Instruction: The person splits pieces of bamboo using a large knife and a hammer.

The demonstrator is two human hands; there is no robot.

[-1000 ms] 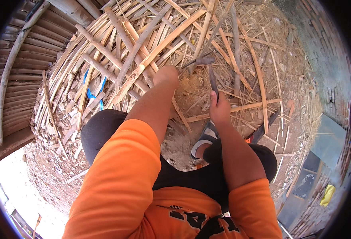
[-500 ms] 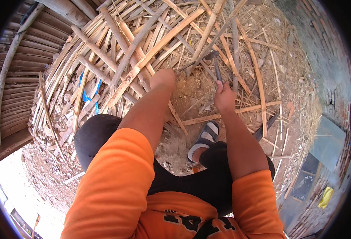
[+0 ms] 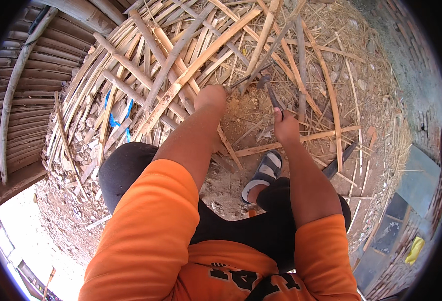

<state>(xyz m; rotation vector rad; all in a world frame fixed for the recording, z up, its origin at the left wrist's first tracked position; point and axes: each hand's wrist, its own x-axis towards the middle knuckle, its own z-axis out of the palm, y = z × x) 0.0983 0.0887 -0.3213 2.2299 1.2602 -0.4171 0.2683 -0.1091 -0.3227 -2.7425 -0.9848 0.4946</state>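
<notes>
My right hand (image 3: 286,127) is closed round the handle of a hammer (image 3: 272,96), thumb along the shaft. The dark hammer head is up and to the left of that hand, close to a thin dark rod (image 3: 245,79). My left hand (image 3: 212,97) is closed round the near end of this rod, which slants away to the upper right. Whether the hammer touches the rod I cannot tell. Just beyond, a wooden strip (image 3: 262,42) leans across the rod's far part. Bare soil with yellowish crumbs (image 3: 241,110) lies between my hands.
Crossed wooden strips (image 3: 201,62) pile up ahead and to the left, with a blue strap (image 3: 113,120) among them. A long dark blade-like piece (image 3: 340,159) lies right of my sandalled foot (image 3: 263,173). A brick wall (image 3: 416,95) stands at right, a slatted wooden panel (image 3: 35,95) at left.
The hammer head has come down and toward me, from above the rod's far part to beside it. My right hand has dropped slightly. My left hand keeps its hold, and the view has shifted a little.
</notes>
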